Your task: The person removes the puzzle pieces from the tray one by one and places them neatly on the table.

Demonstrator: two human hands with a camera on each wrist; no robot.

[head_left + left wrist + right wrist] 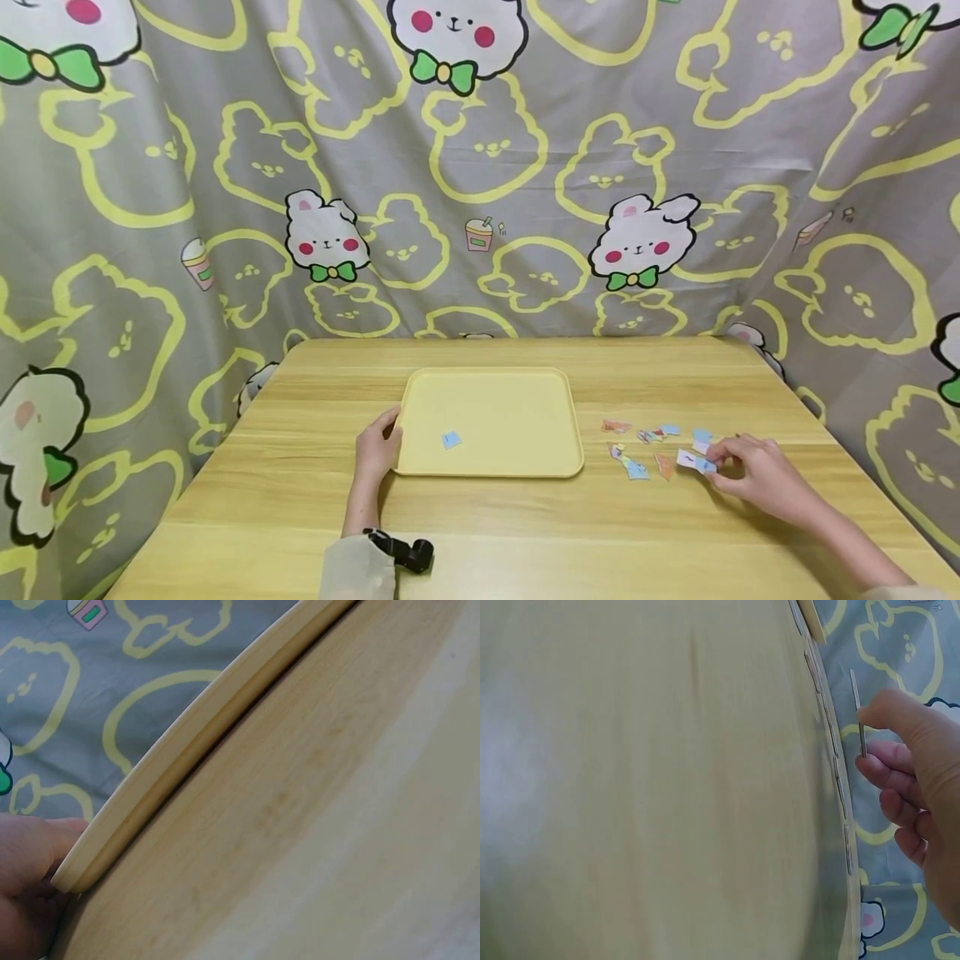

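Note:
My left hand grips the left edge of a pale yellow tray, which lies flat on the table. Inside that tray is a small blue puzzle piece with a dark mark. Over at the right, the thumb and fingers of my right hand pinch a flat white-and-blue puzzle piece. Seen edge-on in the right wrist view, this held piece stands above the tabletop. Several loose puzzle pieces in blue, orange and white lie between the tray and my right hand.
The wooden table ends at the back against a grey curtain printed with yellow outlines and white rabbits, which also runs along both sides. A black strap mount sits on my left wrist.

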